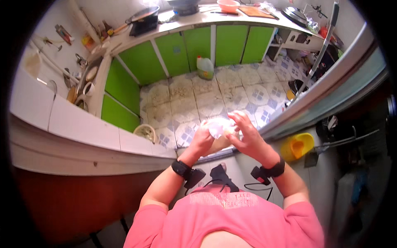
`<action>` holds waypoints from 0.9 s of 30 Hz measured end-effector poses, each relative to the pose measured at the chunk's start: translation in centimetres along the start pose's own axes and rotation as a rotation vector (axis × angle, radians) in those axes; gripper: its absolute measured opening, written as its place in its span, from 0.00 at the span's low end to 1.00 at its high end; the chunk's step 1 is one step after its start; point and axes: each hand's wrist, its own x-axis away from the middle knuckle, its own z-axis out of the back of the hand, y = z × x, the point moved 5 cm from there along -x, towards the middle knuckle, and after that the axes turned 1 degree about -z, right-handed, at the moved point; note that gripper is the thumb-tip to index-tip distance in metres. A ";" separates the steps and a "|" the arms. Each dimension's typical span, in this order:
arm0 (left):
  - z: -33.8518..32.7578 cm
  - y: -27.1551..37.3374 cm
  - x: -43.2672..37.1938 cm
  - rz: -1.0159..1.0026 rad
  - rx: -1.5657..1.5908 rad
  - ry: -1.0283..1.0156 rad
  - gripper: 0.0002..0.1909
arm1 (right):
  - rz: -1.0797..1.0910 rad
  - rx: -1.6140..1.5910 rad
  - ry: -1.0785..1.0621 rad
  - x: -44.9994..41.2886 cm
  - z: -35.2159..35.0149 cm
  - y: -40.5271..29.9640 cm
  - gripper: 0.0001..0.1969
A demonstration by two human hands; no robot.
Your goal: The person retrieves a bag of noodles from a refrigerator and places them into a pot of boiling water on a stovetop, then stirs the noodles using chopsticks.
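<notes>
Chest-high in front of me, my left hand [202, 139] grips a thin, crumpled white item [217, 127], perhaps plastic film or paper; glare hides its detail. Over the item's right edge, my right hand [249, 133] curves with thumb and fingers spread. Whether those fingers pinch the item is unclear. A light brown surface [220, 145] shows between my wrists, and I cannot tell what it is. Both wrists carry black straps with small devices.
A door track [217, 154] crosses the floor ahead. Green cabinets [170, 54] line the kitchen. On the tiles stand a plastic jug [205, 67] and a bin [145, 132]. A long pole [319, 54] leans at right, near a yellow plastic container [296, 147].
</notes>
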 end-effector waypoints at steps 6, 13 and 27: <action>0.2 -3.5 -4.0 0.117 -0.013 -0.046 0.14 | -0.204 -0.171 -0.042 -1.3 1.4 4.6 0.22; 3.6 -9.8 -10.7 0.208 0.073 0.010 0.12 | -0.240 -0.099 -0.138 -6.2 -0.5 8.3 0.18; 13.1 -21.1 -31.2 0.140 0.363 -0.066 0.11 | -0.376 0.048 -0.044 -26.1 -4.9 20.6 0.15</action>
